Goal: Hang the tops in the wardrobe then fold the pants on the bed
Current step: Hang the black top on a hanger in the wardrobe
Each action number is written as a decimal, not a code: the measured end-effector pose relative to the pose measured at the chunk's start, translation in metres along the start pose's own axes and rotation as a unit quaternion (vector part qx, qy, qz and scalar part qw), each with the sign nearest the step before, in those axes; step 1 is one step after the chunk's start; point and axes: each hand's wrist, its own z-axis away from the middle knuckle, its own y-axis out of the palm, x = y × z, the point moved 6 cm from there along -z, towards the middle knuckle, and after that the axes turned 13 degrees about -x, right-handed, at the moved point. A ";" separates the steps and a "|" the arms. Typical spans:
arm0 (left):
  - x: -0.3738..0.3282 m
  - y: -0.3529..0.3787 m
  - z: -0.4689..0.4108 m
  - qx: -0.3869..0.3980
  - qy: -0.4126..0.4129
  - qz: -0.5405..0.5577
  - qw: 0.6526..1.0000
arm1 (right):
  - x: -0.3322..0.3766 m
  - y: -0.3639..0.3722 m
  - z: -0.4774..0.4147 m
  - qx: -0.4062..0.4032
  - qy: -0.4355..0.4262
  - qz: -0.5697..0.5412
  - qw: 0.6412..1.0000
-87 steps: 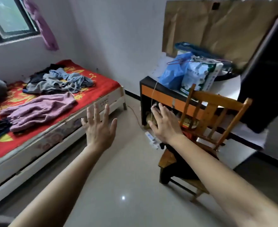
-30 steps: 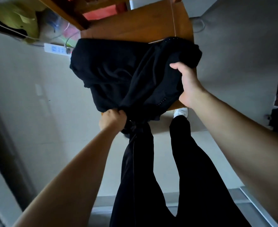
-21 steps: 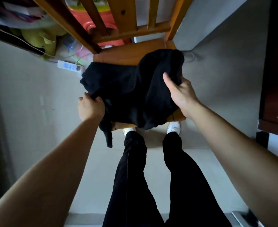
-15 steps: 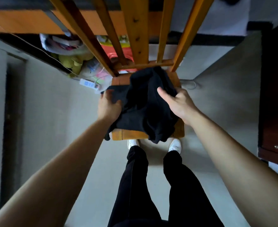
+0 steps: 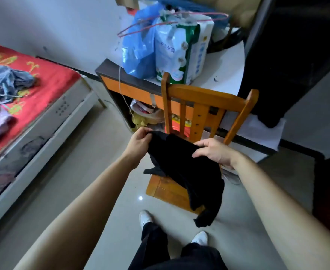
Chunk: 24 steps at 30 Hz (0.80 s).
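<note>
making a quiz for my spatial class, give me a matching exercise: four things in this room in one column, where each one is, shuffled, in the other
Things:
1. black garment
2. blue plastic bag
3. blue-grey clothes
4. wooden chair

Places:
A. on the red bed
B. standing in front of the desk
C. gripped by the left hand and the right hand
D. on top of the desk

Pairs: 1-C, 2-D, 3-A, 4-B

I can read no text from here. At twelve o'clock in my view, the white-and-green paper-roll pack (image 5: 181,49) carries a line of blue characters on its front, too blurred to make out. Toward nine o'clock, the white bed frame (image 5: 63,109) shows small dark marks on its side, which I cannot make out either.
</note>
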 end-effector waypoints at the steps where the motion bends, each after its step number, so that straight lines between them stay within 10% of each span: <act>1: 0.000 -0.018 0.008 -0.035 -0.014 0.016 0.999 | 0.008 0.005 0.000 0.021 -0.002 0.021 1.000; 10: 0.006 -0.211 0.090 -0.196 -0.064 0.066 0.976 | 0.138 0.151 0.005 0.037 -0.269 0.328 0.905; 24: 0.154 -0.575 0.256 -0.468 -0.185 -0.069 0.861 | 0.350 0.549 0.152 0.109 -0.464 0.226 0.849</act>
